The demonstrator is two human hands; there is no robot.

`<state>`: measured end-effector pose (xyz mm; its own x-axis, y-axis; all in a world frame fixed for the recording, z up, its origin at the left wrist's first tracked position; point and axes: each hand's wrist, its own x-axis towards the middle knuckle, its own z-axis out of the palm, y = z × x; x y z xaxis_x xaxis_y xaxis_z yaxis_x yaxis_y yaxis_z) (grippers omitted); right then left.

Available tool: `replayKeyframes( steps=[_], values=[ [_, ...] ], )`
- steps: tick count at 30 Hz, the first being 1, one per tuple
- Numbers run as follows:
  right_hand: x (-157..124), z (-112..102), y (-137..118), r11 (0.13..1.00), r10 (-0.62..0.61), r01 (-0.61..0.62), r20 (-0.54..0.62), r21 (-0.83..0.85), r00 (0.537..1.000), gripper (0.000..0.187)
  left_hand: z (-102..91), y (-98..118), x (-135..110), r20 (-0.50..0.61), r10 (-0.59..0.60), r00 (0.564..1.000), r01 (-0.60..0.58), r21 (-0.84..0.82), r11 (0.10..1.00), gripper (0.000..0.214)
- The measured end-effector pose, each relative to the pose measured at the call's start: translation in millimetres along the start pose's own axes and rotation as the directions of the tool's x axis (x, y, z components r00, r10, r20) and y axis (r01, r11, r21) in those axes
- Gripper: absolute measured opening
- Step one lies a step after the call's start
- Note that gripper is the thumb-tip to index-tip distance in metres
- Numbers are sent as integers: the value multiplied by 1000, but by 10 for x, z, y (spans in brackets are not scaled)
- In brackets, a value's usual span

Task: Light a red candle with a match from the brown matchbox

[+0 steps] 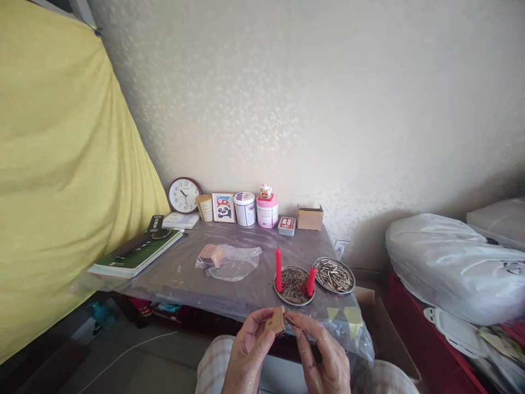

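Observation:
My left hand (251,347) grips a small brown matchbox (275,320) in front of the table's near edge. Close against the box's right end, my right hand (322,350) pinches a matchstick (289,319) between thumb and fingers; its tip is near the side of the box. Just beyond my hands, a round metal plate (294,300) holds dark grit and two red candles. The tall candle (279,271) stands upright on the left, and the short candle (311,281) leans slightly on the right. No flame shows on either. Beside it, a second plate (353,284) is heaped with used matchsticks (333,274).
A clear plastic bag (240,262) with small boxes lies mid-table. Along the wall stand a clock (184,195), a panda picture (223,208), two tubs, a tin (286,226) and a cardboard box (310,217). Green book (135,253) at left; white bags (447,268) at right.

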<state>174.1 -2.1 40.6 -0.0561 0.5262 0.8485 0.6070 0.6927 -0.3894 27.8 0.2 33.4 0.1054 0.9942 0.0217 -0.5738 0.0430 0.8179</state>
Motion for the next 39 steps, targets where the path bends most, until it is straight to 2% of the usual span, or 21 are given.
replayKeyframes(
  steps=[7,9,12,14,16,18,21,26,29,33,36,39],
  values=[
    [15,0,11,999,-5,7,-62,40,998,25,3,-13,28,-24,-3,1000,3,-14,1000,42],
    [-2,5,21,998,27,-22,-75,62,997,24,0,-14,26,-39,7,999,-7,14,1000,42],
    [-35,23,60,973,205,-194,-77,126,976,19,6,-37,6,-43,55,998,-49,128,991,40],
    [-54,38,79,921,351,-331,-71,205,934,16,26,-67,-18,-73,122,990,-102,229,968,42],
    [-68,55,69,879,420,-389,-60,275,906,15,59,-101,-40,-125,191,973,-146,304,941,45],
    [-81,83,34,873,403,-369,-44,319,914,14,96,-131,-52,-167,214,962,-153,319,935,47],
    [-110,155,-14,879,350,-316,-31,357,936,13,148,-149,-50,-165,172,971,-126,256,958,44],
    [-155,287,13,840,420,-352,-84,414,904,11,220,-92,-52,-121,115,986,-99,133,986,38],
    [-121,300,21,746,546,-454,-57,488,836,9,224,-39,-66,-142,74,987,-57,119,991,38],
    [-29,268,-7,543,702,-580,52,607,710,16,158,-17,-59,-245,39,969,-18,90,996,33],
    [2,265,-7,386,756,-634,163,670,634,21,88,-26,-44,-245,0,970,10,40,999,27],
    [-13,297,25,224,761,-649,287,727,583,20,35,-21,-40,-215,-43,976,36,-38,999,23]
  ],
)
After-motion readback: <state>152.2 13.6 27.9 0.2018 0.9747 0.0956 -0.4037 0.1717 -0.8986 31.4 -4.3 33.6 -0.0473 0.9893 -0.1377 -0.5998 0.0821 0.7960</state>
